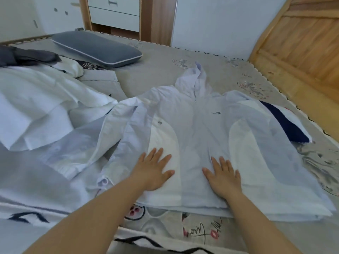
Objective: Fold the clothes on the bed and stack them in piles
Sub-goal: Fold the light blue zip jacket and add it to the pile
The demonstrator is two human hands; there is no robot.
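Now both hands lie flat, fingers straight, on the pale hooded jacket spread front-up across the bed — left hand and right hand on either side of its zip, gripping nothing.
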